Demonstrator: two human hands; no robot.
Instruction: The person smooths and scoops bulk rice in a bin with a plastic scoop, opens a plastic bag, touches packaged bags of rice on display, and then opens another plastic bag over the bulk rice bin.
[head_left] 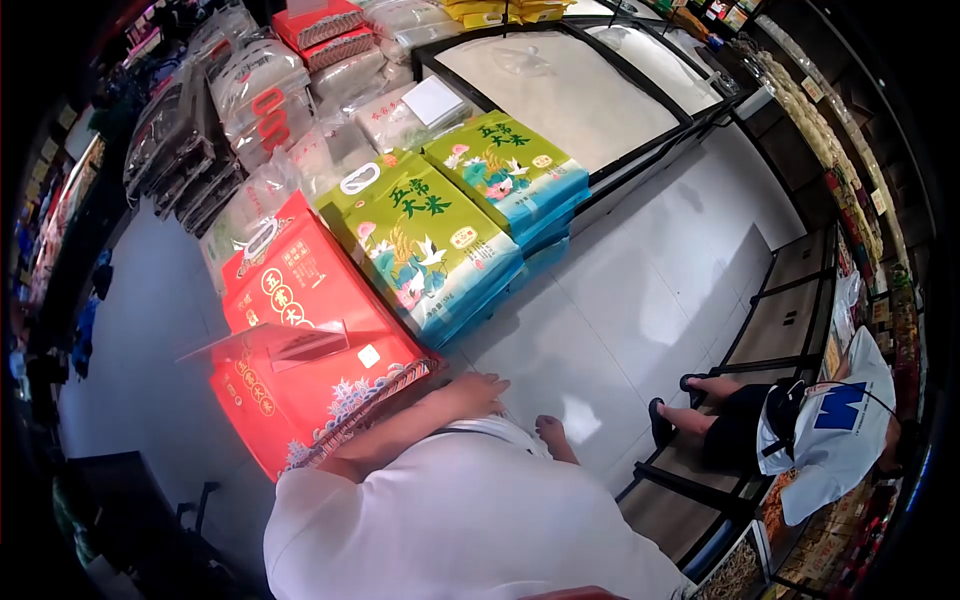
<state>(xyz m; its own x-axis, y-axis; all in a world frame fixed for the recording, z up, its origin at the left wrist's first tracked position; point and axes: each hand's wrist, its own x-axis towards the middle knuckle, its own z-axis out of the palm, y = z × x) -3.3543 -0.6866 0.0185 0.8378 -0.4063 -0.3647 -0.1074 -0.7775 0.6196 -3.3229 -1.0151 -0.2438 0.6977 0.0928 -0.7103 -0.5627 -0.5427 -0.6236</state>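
My left hand (478,393) is held across the front of my waist, its fingers stretched out, with nothing seen in it. Its forearm runs along the lower edge of a red rice bag (345,375), and I cannot tell whether they touch. My right hand (550,430) hangs low beside my body with its fingers loosely curled, and no object shows in it. Past the red bag lie stacks of green and blue rice bags (415,240) with white handle cut-outs. A clear plastic sign holder (310,342) stands on the red bag.
Clear-wrapped rice packs (265,95) and red packs (318,22) fill the display behind. Black-framed bins (560,90) hold pale grain. On the right, a person in a white top (835,425) is by the shelves (800,290). Pale tiled floor (610,320) lies between.
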